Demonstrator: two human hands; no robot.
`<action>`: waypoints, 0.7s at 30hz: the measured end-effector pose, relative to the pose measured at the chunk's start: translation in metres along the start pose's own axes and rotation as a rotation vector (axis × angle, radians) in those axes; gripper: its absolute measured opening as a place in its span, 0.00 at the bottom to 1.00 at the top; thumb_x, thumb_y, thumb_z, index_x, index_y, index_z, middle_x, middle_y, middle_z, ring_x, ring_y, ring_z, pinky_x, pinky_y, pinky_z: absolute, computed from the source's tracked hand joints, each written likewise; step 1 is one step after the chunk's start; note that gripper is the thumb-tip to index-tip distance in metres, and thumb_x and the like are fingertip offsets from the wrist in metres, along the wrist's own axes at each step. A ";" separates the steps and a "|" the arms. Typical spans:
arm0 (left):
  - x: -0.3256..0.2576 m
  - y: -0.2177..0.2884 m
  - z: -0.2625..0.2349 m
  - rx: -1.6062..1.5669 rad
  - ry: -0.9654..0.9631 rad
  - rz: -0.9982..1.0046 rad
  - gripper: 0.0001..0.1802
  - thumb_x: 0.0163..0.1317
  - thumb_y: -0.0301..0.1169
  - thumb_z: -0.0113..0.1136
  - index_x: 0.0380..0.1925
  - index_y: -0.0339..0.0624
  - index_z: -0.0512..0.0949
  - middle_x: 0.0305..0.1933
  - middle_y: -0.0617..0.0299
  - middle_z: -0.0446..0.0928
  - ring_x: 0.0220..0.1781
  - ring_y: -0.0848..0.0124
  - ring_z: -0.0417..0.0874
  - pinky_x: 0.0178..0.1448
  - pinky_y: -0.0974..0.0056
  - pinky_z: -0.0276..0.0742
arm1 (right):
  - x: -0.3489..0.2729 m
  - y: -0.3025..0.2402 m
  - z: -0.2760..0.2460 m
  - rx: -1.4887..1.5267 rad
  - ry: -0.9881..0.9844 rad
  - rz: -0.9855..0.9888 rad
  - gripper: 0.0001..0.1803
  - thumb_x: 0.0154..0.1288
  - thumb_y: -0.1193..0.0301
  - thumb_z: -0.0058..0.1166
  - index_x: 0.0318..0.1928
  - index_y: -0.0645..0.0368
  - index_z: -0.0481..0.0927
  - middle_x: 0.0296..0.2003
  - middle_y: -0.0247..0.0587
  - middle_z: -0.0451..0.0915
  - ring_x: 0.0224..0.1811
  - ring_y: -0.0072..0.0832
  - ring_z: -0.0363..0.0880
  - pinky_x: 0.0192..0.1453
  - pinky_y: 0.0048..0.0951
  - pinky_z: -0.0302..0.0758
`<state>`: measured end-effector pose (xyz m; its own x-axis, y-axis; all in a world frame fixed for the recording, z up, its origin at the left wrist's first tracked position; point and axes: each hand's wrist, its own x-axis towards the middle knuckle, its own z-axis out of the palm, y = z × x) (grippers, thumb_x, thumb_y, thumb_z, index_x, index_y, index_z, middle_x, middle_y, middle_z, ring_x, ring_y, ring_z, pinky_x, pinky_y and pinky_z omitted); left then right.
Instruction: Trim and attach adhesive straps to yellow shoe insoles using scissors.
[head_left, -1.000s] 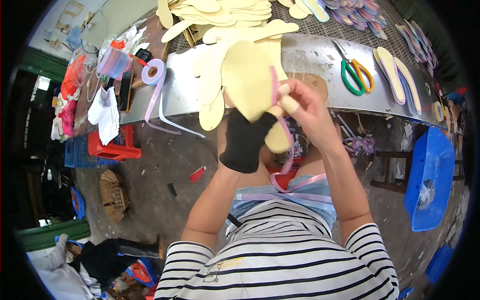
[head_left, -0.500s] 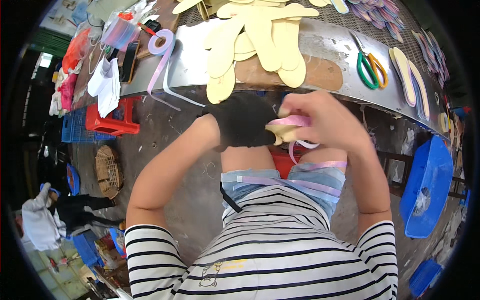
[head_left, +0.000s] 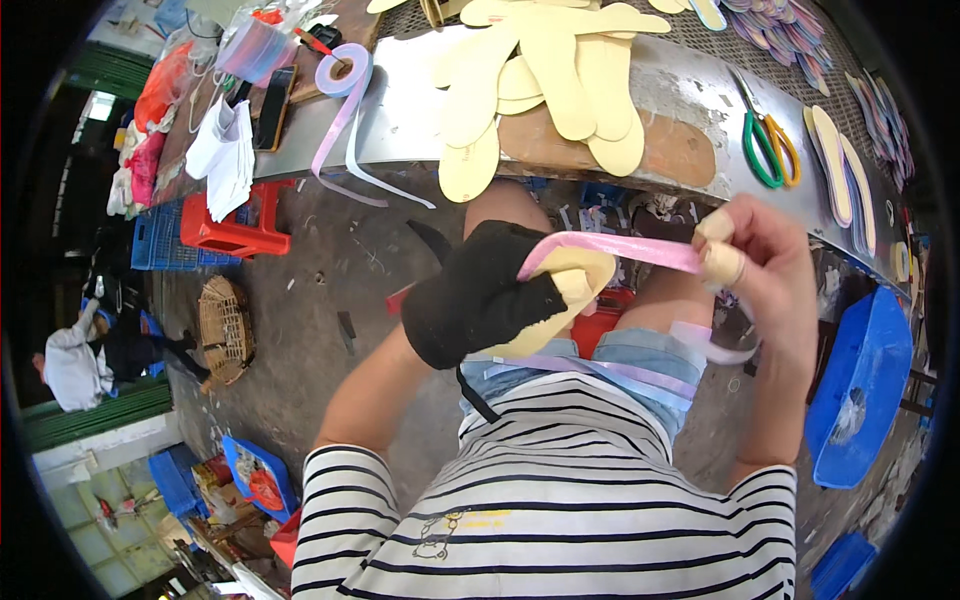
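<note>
My left hand (head_left: 480, 295) wears a black glove and grips a pale yellow shoe insole (head_left: 570, 290) over my lap. A pink tape strip (head_left: 625, 248) runs from the insole's upper edge across to my right hand (head_left: 765, 270), which pinches the strip taut between taped fingertips. More of the same tape hangs loose below my right hand and lies across my lap. The hands are held apart, in front of the metal-edged table (head_left: 420, 110).
A pile of yellow insoles (head_left: 555, 70) lies on the table, with green-handled scissors (head_left: 765, 145) to the right and a roll of pink tape (head_left: 340, 75) to the left. A red stool (head_left: 235, 230), a blue crate and a woven basket (head_left: 225, 325) stand at the left. A blue bin (head_left: 865, 390) sits at my right.
The insole came down from in front of the table to my lap. My hands have drawn apart and my right hand has pulled the pink tape out to the right.
</note>
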<state>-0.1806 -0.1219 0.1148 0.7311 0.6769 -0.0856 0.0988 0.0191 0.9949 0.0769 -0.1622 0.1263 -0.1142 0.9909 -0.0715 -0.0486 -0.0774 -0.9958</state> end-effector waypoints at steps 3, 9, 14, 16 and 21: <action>-0.005 -0.002 0.014 -0.149 0.228 0.085 0.16 0.61 0.36 0.55 0.41 0.32 0.77 0.30 0.59 0.80 0.30 0.75 0.78 0.36 0.69 0.73 | -0.012 0.014 0.029 0.049 0.157 -0.115 0.07 0.54 0.79 0.60 0.33 0.66 0.77 0.28 0.34 0.79 0.29 0.14 0.75 0.33 0.15 0.70; 0.012 -0.013 0.032 -0.197 0.465 0.199 0.19 0.63 0.37 0.53 0.46 0.32 0.75 0.41 0.60 0.79 0.35 0.80 0.74 0.40 0.72 0.71 | -0.001 0.052 0.069 -0.050 0.330 -0.418 0.04 0.54 0.82 0.58 0.32 0.65 0.77 0.33 0.33 0.70 0.25 0.11 0.65 0.26 0.12 0.59; 0.018 -0.018 0.042 -0.272 0.626 0.282 0.22 0.63 0.38 0.53 0.49 0.31 0.74 0.55 0.55 0.74 0.44 0.78 0.75 0.46 0.70 0.71 | -0.003 0.046 0.079 -0.024 0.278 -0.312 0.04 0.55 0.80 0.59 0.31 0.64 0.76 0.32 0.33 0.69 0.23 0.11 0.61 0.23 0.14 0.57; 0.023 -0.021 0.042 -0.287 0.638 0.342 0.22 0.61 0.38 0.55 0.49 0.30 0.73 0.54 0.54 0.74 0.45 0.77 0.74 0.47 0.70 0.71 | -0.002 0.047 0.081 0.058 0.252 -0.258 0.04 0.55 0.79 0.58 0.31 0.65 0.76 0.32 0.32 0.69 0.23 0.11 0.62 0.23 0.13 0.58; 0.034 -0.018 0.038 -0.127 0.641 0.353 0.14 0.53 0.30 0.65 0.38 0.36 0.75 0.38 0.61 0.78 0.36 0.77 0.77 0.41 0.71 0.73 | 0.011 0.044 0.072 0.133 0.111 -0.158 0.04 0.57 0.80 0.57 0.31 0.68 0.75 0.31 0.29 0.71 0.25 0.09 0.67 0.26 0.13 0.63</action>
<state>-0.1314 -0.1272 0.0915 0.1639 0.9543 0.2498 -0.1767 -0.2208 0.9592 0.0019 -0.1623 0.0853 0.0146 0.9973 0.0715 -0.1885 0.0729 -0.9794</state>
